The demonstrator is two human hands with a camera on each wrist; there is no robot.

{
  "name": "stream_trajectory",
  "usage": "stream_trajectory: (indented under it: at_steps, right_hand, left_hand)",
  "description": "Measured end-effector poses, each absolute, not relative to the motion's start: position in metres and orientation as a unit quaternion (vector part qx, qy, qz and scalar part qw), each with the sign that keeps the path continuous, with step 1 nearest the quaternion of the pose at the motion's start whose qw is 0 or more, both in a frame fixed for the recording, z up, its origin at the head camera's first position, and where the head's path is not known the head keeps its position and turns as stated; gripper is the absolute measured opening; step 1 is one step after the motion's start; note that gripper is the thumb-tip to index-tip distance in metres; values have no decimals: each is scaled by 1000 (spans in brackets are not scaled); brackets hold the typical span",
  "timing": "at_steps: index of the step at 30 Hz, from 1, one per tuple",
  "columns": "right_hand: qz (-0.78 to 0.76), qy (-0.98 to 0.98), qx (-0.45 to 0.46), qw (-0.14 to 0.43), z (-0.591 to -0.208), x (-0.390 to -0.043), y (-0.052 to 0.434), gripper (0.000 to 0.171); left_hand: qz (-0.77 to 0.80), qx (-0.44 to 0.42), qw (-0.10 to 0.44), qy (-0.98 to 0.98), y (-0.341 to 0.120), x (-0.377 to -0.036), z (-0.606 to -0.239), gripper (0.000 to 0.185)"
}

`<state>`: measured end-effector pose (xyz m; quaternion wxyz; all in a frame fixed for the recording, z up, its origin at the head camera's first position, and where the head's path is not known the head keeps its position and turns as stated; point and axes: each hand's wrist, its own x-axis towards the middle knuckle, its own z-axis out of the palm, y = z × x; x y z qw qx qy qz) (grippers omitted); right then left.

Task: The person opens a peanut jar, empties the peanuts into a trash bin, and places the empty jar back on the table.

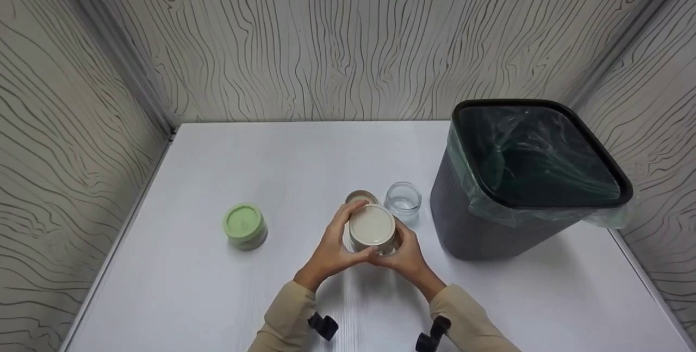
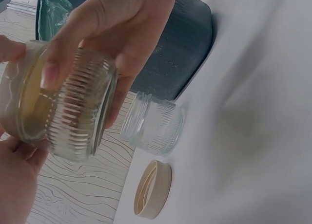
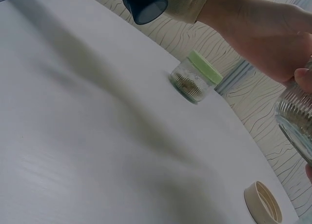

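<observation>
A ribbed glass jar (image 1: pixel 373 226) with a cream lid is held between both hands above the middle of the table. My left hand (image 1: pixel 333 248) grips its left side, and my right hand (image 1: pixel 409 254) grips it from the right, thumbs meeting at the near side. Something dark shows through the ribbed glass (image 2: pixel 80 107) in the left wrist view. Just behind the held jar lies a loose beige lid (image 2: pixel 153 190), tipped so its threaded inside shows. Close to that lid stands an uncovered clear glass jar (image 1: pixel 403 199).
A green-lidded glass jar (image 1: pixel 244 226) with dark contents stands on the left of the white table (image 1: pixel 179 286). On the right, a tall grey bin (image 1: pixel 473 227) has a black rim and a green plastic liner. Wood-grain-patterned panels (image 1: pixel 304 42) enclose the table.
</observation>
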<state>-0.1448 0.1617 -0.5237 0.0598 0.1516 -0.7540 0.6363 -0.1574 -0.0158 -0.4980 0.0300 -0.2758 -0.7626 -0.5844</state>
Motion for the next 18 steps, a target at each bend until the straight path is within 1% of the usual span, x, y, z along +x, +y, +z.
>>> stream_trajectory:
  at_steps: [3, 7, 14, 18]
  right_hand:
    - [636, -753, 153, 66, -524, -145, 161, 85]
    - [642, -750, 148, 53, -524, -144, 160, 86]
    - [634, -759, 142, 43, -524, -143, 159, 89]
    - [634, -759, 142, 39, -523, -143, 160, 89]
  left_hand:
    - [-583, -264, 46, -767, -14, -157, -499, 81]
    - [-585, -255, 52, -768, -13, -157, -499, 83]
    - [-587, -251, 30, -769, -14, -156, -498, 87]
    - [-582, -273, 25, -766, -18, -158, -496, 85]
